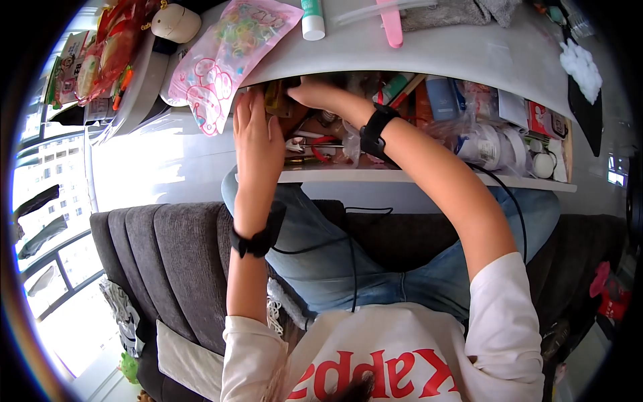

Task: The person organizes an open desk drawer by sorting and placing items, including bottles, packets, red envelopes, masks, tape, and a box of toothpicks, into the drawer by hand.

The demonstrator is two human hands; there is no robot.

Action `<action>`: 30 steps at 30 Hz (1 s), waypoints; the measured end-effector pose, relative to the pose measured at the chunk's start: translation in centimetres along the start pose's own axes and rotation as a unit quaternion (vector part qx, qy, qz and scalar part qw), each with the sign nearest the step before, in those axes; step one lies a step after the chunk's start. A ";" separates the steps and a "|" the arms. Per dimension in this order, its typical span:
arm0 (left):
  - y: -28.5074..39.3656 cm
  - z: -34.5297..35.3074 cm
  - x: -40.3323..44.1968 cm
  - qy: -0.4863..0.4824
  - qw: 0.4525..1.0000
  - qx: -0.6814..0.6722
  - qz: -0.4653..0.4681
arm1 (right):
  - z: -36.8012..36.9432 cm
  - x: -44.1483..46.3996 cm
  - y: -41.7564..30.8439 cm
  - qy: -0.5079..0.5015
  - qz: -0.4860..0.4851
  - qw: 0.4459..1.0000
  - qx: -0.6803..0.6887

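Observation:
An open drawer (429, 175) full of small items lies under the tabletop edge. My left hand (258, 137) is at the drawer's left end, its back up, fingers stretched out and partly under the tabletop. Beside it my right hand (315, 94) reaches into the drawer; its fingertips are hidden in shadow under the edge, so what they touch cannot be made out. Between the hands is a dark yellowish packet (276, 99). Below my right hand lie a red loop (320, 149) and loose thin items. Both wrists wear black bands with cables.
On the tabletop (429, 57) lie a pink patterned bag (224, 60), a white-capped tube (313, 23), a pink strip (390, 23) and a grey cloth (455, 15). The drawer's right part holds a blue bottle (442, 98) and a red box (546, 119). A dark sofa (174, 268) is behind.

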State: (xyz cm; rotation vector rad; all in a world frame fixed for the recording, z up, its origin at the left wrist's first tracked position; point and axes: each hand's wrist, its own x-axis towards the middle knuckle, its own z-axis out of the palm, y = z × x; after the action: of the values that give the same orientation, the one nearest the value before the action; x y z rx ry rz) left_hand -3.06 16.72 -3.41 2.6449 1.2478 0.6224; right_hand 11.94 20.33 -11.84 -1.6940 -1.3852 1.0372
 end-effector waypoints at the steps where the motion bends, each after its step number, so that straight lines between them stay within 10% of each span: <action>1: 0.5 -1.1 -0.4 -0.007 0.998 -0.059 -0.009 | 0.2 -0.1 -0.1 0.009 -0.015 1.000 -0.019; 11: 2.8 -5.4 -2.8 -0.175 0.948 -0.251 -0.089 | -9.3 -8.1 -3.0 -0.143 -0.023 0.952 -0.271; 30: 0.8 5.1 3.5 -0.377 0.905 0.057 0.188 | -8.8 -16.8 -4.4 -0.128 0.023 0.981 -0.144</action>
State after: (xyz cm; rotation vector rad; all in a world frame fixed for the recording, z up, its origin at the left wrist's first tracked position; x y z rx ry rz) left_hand 1.67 19.11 -6.67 2.7772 0.5602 -0.4474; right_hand 16.27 4.32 -1.69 -1.8544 -1.7378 1.1566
